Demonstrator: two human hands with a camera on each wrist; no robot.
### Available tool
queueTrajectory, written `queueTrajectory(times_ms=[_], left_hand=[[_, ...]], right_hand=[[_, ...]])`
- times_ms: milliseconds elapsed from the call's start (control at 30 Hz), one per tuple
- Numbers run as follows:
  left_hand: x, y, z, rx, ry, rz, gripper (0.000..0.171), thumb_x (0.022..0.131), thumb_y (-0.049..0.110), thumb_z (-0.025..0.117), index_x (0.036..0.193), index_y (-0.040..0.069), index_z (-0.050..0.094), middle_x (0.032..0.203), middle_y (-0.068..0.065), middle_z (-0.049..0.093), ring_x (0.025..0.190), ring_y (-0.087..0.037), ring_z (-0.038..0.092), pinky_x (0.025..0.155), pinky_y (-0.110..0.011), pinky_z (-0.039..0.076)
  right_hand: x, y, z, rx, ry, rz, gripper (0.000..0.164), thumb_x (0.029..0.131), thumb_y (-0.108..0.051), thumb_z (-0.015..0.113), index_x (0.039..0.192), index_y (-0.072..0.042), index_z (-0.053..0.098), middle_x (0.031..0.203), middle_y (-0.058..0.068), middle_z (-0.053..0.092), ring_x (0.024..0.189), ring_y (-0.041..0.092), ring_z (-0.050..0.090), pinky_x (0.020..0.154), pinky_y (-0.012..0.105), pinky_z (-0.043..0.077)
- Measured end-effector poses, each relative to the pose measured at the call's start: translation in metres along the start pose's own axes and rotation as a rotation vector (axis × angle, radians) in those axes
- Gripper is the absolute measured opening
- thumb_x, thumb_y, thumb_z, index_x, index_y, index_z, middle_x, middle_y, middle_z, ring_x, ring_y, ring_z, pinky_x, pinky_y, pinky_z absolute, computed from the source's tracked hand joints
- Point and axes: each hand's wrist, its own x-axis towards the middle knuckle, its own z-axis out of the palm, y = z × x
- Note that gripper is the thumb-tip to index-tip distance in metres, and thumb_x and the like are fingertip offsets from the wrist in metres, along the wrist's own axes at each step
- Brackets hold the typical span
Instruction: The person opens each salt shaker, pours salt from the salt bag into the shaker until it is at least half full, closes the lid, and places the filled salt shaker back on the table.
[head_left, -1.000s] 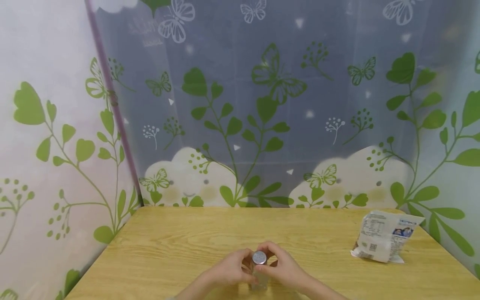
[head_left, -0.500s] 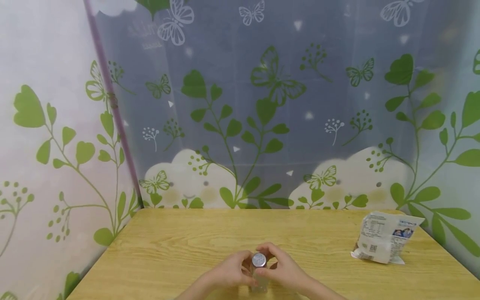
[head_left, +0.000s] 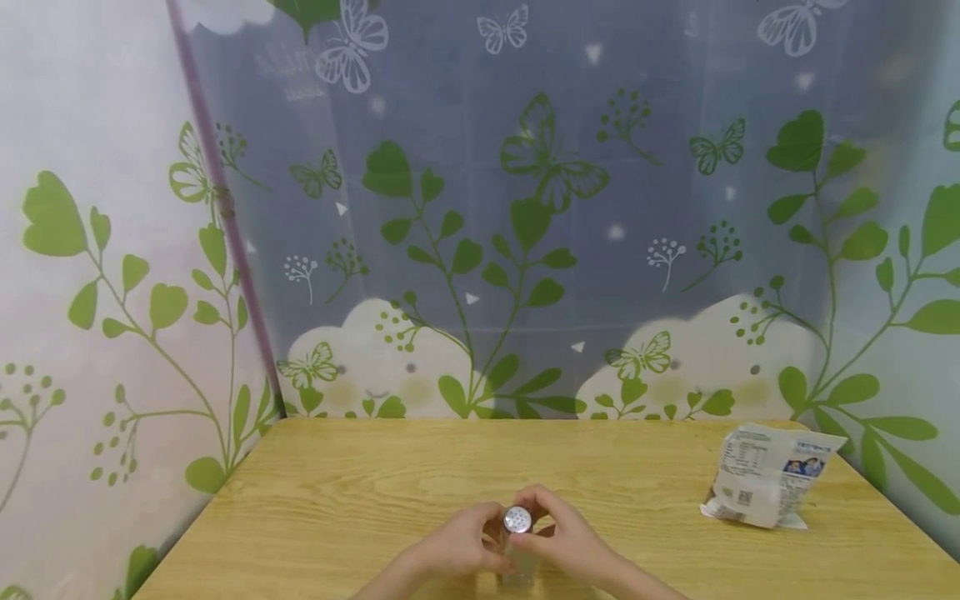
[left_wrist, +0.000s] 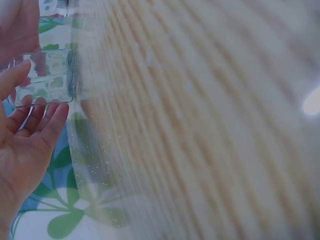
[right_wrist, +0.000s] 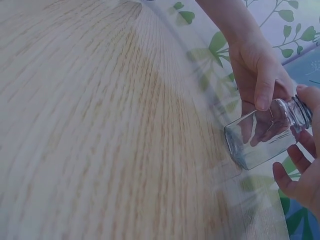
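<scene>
1. Glass jar is sitting at the table's near side, about mid-width. Can't tell if its base is touching the table or floating just over it.
2. My left hand is pinching the body over the table's near side: thumb on one face, fingers opposite.
3. My right hand is pinching around the silvery cap, thumb nearer me, index finger curving round behind. Lower fingers are fanning out beside the glass.
4. I'm reading this as cap work; turn direction unclear. To do it well: left pinch should be taking the counter-torque, base bearing flat on the table, right fingers gripping cap only, turning about the jar's axis, no side load. Smooth glass could be slipping under a light pinch.
5. Cap end is pointing up, away from the table; base is facing it. Long axis is running base to cap, roughly square to the tabletop. Not ruling out slight tilt.
6. Packet is sitting toward the table's far right, well out of the way.
</scene>
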Motion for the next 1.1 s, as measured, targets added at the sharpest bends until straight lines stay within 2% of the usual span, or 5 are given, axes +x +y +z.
queueTrajectory(times_ms=[333, 567, 833, 1100], left_hand=[[0.001, -0.001, -0.001, -0.005, 0.005, -0.013, 0.039, 0.071, 0.000, 0.074, 0.106, 0.002, 0.055, 0.093, 0.000, 0.059, 0.087, -0.008, 0.056, 0.076, -0.019, 0.048], [0.000, 0.000, 0.000, -0.031, 0.014, -0.007, 0.039, 0.070, 0.000, 0.073, 0.105, 0.001, 0.055, 0.093, -0.004, 0.060, 0.088, -0.013, 0.057, 0.076, -0.019, 0.048], [0.000, 0.000, 0.000, -0.020, 0.011, -0.027, 0.038, 0.072, 0.001, 0.073, 0.105, 0.003, 0.055, 0.092, -0.001, 0.059, 0.087, -0.011, 0.056, 0.078, -0.021, 0.049], [0.000, -0.002, 0.000, -0.011, 0.011, -0.030, 0.038, 0.073, 0.001, 0.072, 0.106, 0.003, 0.054, 0.092, -0.001, 0.057, 0.086, -0.013, 0.055, 0.077, -0.021, 0.049]], right_hand=[[-0.003, -0.005, -0.007, 0.008, -0.017, 0.029, 0.035, 0.090, -0.017, 0.061, 0.120, -0.002, 0.051, 0.103, 0.006, 0.059, 0.092, 0.015, 0.052, 0.070, 0.027, 0.049], [-0.004, -0.008, -0.010, 0.011, -0.007, -0.004, 0.033, 0.091, -0.015, 0.058, 0.119, 0.002, 0.051, 0.103, 0.007, 0.060, 0.092, 0.011, 0.054, 0.070, 0.027, 0.050], [-0.005, -0.006, -0.015, -0.006, 0.010, -0.029, 0.033, 0.091, -0.014, 0.059, 0.117, 0.006, 0.051, 0.102, 0.008, 0.061, 0.089, 0.009, 0.054, 0.069, 0.027, 0.051], [-0.010, -0.007, -0.022, 0.005, 0.031, 0.047, 0.037, 0.091, -0.015, 0.058, 0.121, 0.005, 0.051, 0.103, 0.008, 0.060, 0.089, 0.008, 0.054, 0.071, 0.025, 0.049]])
